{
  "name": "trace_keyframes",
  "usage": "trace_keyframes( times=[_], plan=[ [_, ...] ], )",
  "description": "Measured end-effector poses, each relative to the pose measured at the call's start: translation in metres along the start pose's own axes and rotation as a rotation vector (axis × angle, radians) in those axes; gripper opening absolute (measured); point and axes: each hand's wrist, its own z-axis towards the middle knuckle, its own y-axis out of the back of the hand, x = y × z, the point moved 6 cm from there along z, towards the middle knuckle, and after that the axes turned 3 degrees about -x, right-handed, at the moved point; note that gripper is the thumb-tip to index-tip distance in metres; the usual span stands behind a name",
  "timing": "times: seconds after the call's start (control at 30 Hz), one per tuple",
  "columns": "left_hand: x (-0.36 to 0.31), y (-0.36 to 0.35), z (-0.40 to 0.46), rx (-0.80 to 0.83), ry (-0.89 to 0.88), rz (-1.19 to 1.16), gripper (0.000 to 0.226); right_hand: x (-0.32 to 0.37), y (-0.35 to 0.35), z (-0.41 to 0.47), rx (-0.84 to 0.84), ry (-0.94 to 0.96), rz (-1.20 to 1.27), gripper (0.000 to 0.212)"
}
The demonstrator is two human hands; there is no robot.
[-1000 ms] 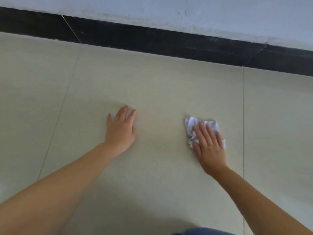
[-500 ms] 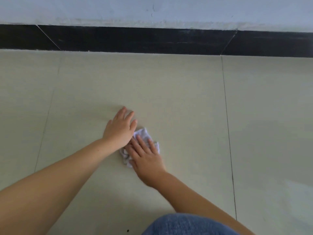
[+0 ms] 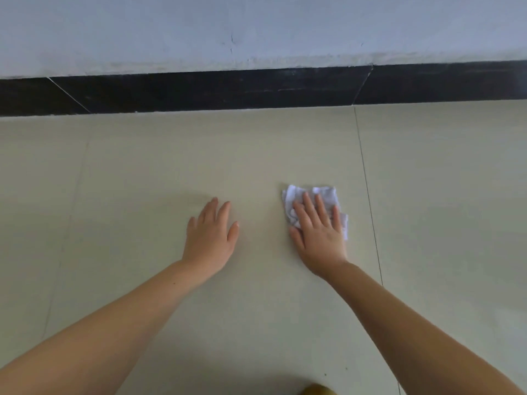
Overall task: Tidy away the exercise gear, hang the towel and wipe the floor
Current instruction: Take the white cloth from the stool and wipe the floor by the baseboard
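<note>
A crumpled white cloth [image 3: 325, 195] lies on the beige tiled floor [image 3: 256, 155], right of centre. My right hand [image 3: 320, 236] presses flat on it with straight, spread fingers, covering its lower part. My left hand [image 3: 211, 238] rests palm down on the bare tile to the left, fingers straight, a hand's width away from the cloth and holding nothing.
A black skirting band [image 3: 256, 89] runs along the foot of a pale wall [image 3: 256, 29] just beyond the hands. A dark tile joint [image 3: 368, 195] runs close to the right of the cloth. A small yellowish thing [image 3: 316, 390] peeks in at the bottom edge.
My right hand has slid the cloth back to the right, away from my left hand, which it touched half a second ago. My left hand has stayed planted on the tile.
</note>
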Motion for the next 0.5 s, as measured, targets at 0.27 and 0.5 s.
trace_keyframes(
  times=[0.27, 0.5],
  plan=[
    [-0.025, -0.002, 0.013, -0.008, -0.074, -0.043, 0.06, 0.004, 0.018, 0.099, 0.071, 0.273, -0.027, 0.057],
    [-0.061, -0.014, 0.033, 0.019, -0.121, 0.029, 0.079, -0.141, 0.06, 0.104, -0.091, -0.308, 0.034, 0.049]
  ],
)
